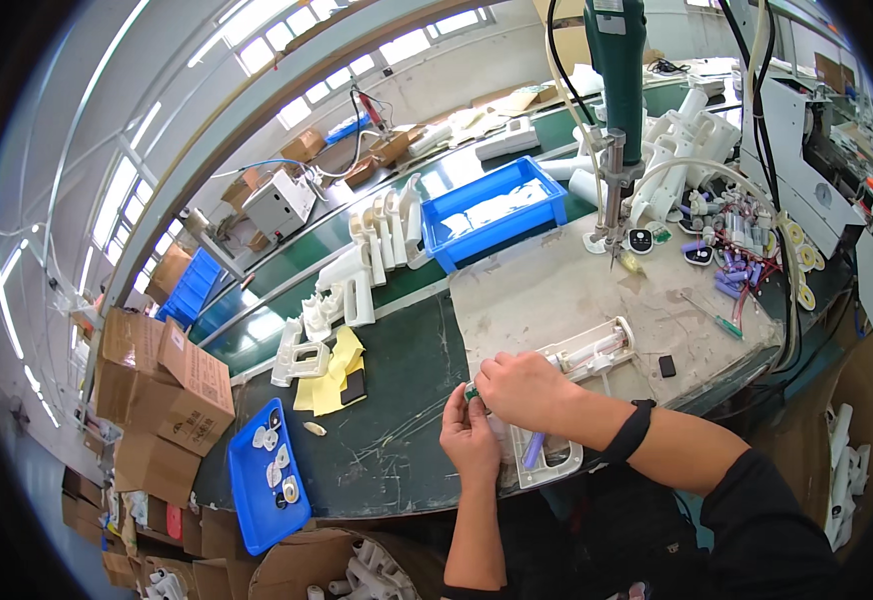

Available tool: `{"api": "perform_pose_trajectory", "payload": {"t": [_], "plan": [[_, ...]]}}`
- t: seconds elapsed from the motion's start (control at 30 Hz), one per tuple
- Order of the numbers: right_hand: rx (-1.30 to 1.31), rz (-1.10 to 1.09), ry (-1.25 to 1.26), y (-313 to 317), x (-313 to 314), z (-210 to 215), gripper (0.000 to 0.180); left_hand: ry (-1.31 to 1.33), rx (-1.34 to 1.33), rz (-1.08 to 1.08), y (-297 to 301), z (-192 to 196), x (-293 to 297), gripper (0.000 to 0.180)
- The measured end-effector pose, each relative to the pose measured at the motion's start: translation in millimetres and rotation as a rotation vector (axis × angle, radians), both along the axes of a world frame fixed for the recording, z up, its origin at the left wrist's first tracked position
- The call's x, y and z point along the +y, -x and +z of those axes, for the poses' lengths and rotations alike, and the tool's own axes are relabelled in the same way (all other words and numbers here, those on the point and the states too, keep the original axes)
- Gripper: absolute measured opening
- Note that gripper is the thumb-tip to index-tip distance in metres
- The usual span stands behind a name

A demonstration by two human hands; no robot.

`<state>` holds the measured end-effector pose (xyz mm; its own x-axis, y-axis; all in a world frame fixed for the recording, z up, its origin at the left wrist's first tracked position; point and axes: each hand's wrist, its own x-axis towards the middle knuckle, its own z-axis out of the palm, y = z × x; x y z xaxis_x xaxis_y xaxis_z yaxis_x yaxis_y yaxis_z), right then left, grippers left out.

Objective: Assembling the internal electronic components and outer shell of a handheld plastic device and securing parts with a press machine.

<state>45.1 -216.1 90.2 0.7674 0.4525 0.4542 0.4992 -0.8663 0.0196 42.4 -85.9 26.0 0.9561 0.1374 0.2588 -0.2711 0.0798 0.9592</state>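
Observation:
My left hand (pixel 472 440) pinches a small green part (pixel 472 391), perhaps a circuit board; its details are too small to tell. Close against it, my right hand (pixel 525 388) is closed at the fingertips, and what they hold is hidden. Beneath my hands and right forearm lies an opened white plastic housing (pixel 621 338), partly covered by them. A purple cylindrical battery cell (pixel 533 450) sits in its nearer end, by the handle loop. To the right of the housing is a small black block (pixel 667 366).
A green power screwdriver (pixel 617 90) hangs over the worktop. Purple cells (pixel 737 275), a green-handled screwdriver (pixel 725 324) and white housings (pixel 692 140) lie right. Left are a blue parts tray (pixel 247 500) and yellow sheets (pixel 342 370); a blue bin (pixel 497 238) stands behind.

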Motion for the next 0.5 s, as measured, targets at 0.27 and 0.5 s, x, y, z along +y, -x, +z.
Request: {"api": "perform_pose_trajectory", "payload": {"t": [0.27, 0.5], "plan": [[0.028, 0.061, -0.084, -6.6, -5.9, -0.7, 0.012, -0.020, -0.028, -0.007, -3.2, -4.9, 1.4, 0.030], [-0.020, 0.058, -0.046, -8.3, -0.8, -6.2, 0.012, -0.027, -0.033, 0.002, -2.1, -3.3, 0.5, 0.030]]}}
